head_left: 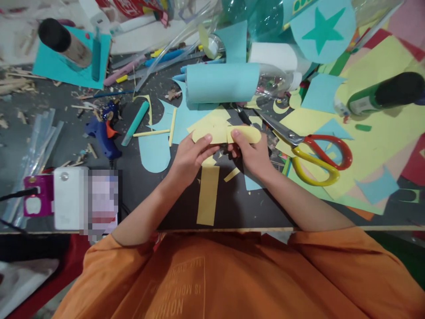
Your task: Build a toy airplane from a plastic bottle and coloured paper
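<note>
Between my two hands is a yellow paper strip (pixel 217 134) with rounded ends and a fold or seam near its middle. The thumb of my left hand (pixel 196 155) presses on its left part. My right hand (pixel 251 153) pinches the right part, thumb on top; whether it is one piece or two I cannot tell. Below them a straight yellow paper strip (pixel 208 195) lies on the dark table. Just beyond my hands rests a clear plastic bottle (pixel 275 82) wrapped in light blue paper. Scissors (pixel 305 146) with red and yellow handles lie to the right of my right hand.
At left are a blue glue gun (pixel 105 133), a teal marker (pixel 135 124) and a white box (pixel 70 195) with cables. A black-capped bottle (pixel 385 94) lies at right on yellow paper sheets (pixel 368 146). Paper scraps and clear glue sticks (pixel 36 155) litter the table.
</note>
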### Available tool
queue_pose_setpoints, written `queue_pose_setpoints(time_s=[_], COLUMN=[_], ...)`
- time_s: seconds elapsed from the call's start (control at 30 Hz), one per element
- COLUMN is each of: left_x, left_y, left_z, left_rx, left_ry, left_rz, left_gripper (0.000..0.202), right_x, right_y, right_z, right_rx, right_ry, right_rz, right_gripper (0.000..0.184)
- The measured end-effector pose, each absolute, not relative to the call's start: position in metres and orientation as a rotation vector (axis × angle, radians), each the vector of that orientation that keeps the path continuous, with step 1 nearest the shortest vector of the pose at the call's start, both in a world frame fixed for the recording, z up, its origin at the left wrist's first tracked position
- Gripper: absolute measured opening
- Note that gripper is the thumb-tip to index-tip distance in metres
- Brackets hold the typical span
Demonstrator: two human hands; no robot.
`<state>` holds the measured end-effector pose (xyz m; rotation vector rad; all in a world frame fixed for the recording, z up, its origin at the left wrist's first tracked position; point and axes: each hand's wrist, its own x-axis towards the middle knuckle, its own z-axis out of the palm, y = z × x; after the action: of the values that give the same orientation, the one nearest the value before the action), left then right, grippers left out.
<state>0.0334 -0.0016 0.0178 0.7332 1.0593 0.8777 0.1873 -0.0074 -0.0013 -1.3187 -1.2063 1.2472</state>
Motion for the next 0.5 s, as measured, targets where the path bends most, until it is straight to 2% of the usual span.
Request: queue_pose_setpoints(time_s=[0.23,0.5], left_x=[0.034,0.031], left_y=[0.000,0.000], left_z=[0.012,0.009], left_rx=[0.650,0.664], left_ry=[1.152,1.224], left_rz=[1.031,1.129], left_gripper=[0.032,0.032], right_x=[0.187,0.190], right_y=[-0.007,-0.008], right_z=[-0.002,-0.014], right_rx=[-1.312,-1.388], right_ry=[-1.201,-1.042], right_rz=[1.249,0.770], right_gripper=[0.040,0.034])
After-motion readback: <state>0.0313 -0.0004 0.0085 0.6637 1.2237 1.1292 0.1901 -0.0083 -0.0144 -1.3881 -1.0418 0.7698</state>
